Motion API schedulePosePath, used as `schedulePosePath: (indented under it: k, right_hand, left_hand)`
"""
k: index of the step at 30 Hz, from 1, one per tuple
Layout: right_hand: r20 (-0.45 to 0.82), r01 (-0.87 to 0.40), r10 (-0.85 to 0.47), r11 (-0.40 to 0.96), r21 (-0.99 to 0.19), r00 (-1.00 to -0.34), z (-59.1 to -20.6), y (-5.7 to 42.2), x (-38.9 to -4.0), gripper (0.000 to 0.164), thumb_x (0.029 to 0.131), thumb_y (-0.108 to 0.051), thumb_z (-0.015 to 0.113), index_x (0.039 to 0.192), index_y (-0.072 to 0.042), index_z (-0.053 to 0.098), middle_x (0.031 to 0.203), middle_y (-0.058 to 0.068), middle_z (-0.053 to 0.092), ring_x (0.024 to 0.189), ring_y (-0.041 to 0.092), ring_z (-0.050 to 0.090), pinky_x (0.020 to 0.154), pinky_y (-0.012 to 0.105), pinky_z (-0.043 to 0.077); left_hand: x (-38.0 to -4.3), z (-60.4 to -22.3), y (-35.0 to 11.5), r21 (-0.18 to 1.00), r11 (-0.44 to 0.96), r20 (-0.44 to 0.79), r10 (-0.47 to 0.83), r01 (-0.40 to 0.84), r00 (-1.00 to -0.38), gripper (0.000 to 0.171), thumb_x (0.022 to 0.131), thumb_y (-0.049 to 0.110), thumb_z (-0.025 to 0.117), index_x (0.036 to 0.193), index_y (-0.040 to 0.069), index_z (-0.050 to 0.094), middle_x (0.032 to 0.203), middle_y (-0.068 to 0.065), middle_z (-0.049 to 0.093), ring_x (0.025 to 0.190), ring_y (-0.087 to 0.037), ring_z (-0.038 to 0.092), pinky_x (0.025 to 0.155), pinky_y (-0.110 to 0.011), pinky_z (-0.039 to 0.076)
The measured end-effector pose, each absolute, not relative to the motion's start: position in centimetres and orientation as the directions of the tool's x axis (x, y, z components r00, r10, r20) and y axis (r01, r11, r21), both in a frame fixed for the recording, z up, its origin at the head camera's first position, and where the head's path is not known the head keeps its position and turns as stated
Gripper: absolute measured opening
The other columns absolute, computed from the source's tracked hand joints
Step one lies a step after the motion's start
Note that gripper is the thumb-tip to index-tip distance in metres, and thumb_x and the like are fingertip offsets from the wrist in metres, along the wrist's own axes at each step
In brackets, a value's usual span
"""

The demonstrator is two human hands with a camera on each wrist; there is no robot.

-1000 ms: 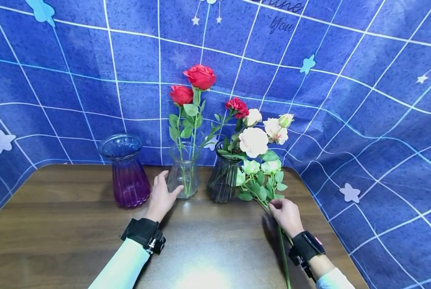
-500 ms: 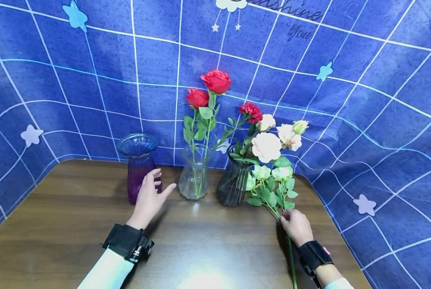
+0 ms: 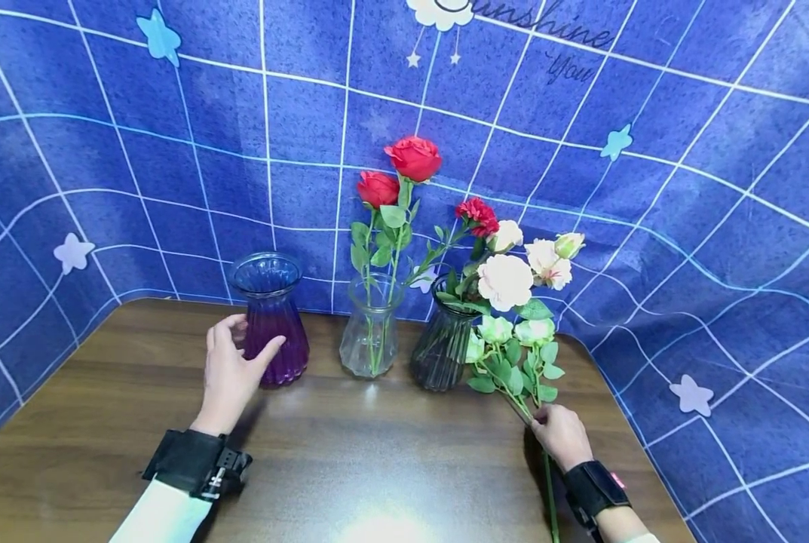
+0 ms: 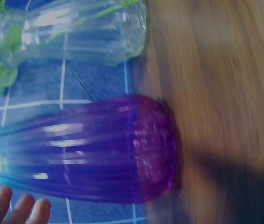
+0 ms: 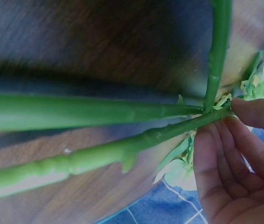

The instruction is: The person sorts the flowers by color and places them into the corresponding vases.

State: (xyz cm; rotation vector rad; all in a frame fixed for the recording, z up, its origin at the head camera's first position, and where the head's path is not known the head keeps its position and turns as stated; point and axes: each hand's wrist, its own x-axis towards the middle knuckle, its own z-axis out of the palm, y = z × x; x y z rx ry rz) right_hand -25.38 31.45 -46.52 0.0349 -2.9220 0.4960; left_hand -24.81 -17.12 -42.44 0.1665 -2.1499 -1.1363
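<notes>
"The left hand [image 3: 231, 369] is beside which vase?" asks one.

"The purple glass vase [image 3: 278, 343]," says the other. "It stands upright on the wooden table [image 3: 377, 445], at the left end of the row. Its top is blue."

"Does the hand hold it?"

"The fingers are loose and spread apart. The thumb is on one side of the vase and the fingers are on the other, but they do not grip it. It is hard to tell if the thumb touches the glass."

"And the right hand [image 3: 562, 436]?"

"It pinches green stems [image 5: 146, 136] between thumb and finger, on the right side of the table. The pale green roses [image 3: 534, 332] are at the far end of the stems, near the dark grey vase [image 3: 438, 354]."

"What is in the grey one?"

"Pale pink flowers [image 3: 504, 281]. They lean out to the right."

"And the middle vase?"

"That is a clear glass vase [image 3: 355, 354] with two tall red roses [image 3: 414, 158]. Their stems show through the glass."

"What is at the back?"

"A blue cloth [image 3: 194, 173] with white lines and little stars."

"And on the wrists?"

"Black bands [image 3: 185, 461]."
</notes>
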Motion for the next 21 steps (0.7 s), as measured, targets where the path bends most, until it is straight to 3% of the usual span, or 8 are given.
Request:
schedulePosePath:
  k: [3,6,12,21]
  right_hand:
    - [0.167,-0.052,0.003,0.946,-0.319,-0.986,-46.4,31.4,-25.3,0.007,0.076,-0.01,0.066,0.078,-0.007,0.072,0.076,0.008,0.07,0.07,0.028,0.064,0.063,0.043,0.048]
    - [0.169,-0.059,-0.006,0.949,-0.31,-0.986,-46.3,31.3,-25.3,0.006,0.076,-0.01,0.066,0.077,-0.008,0.071,0.076,0.008,0.07,0.069,0.027,0.064,0.062,0.042,0.048]
    - [0.173,-0.051,0.002,0.951,-0.305,-0.985,-46.5,31.2,-25.4,0.008,0.073,-0.01,0.067,0.065,-0.011,0.065,0.065,0.002,0.062,0.059,0.019,0.056,0.054,0.037,0.043]
    - [0.209,-0.057,0.007,0.953,-0.298,-0.978,-46.7,31.2,-25.3,0.006,0.075,-0.007,0.065,0.071,-0.008,0.069,0.07,0.007,0.068,0.063,0.024,0.062,0.057,0.041,0.047]
  left_hand:
    - [-25.4,-42.7,-17.9,0.761,0.626,0.508,-0.412,0.17,-0.756,0.072,0.075,0.024,0.078,0.128,-0.005,0.039,0.123,-0.026,0.045,0.107,-0.039,0.046,0.084,-0.043,0.039]
    - [-26.0,-42.9,-18.5,0.776,0.617,0.448,-0.398,0.128,-0.801,0.08,0.076,0.028,0.077,0.134,-0.005,0.034,0.132,-0.03,0.041,0.119,-0.043,0.041,0.094,-0.054,0.035]
    - [-26.9,-43.2,-19.5,0.798,0.597,0.333,-0.333,0.076,-0.882,0.093,0.079,0.038,0.073,0.144,-0.004,0.021,0.141,-0.032,0.033,0.13,-0.045,0.035,0.104,-0.057,0.031]
    - [-27.5,-43.5,-20.0,0.757,0.635,0.362,-0.208,0.156,-0.909,0.089,0.083,0.032,0.069,0.145,-0.007,0.018,0.141,-0.036,0.031,0.13,-0.05,0.033,0.105,-0.06,0.027]
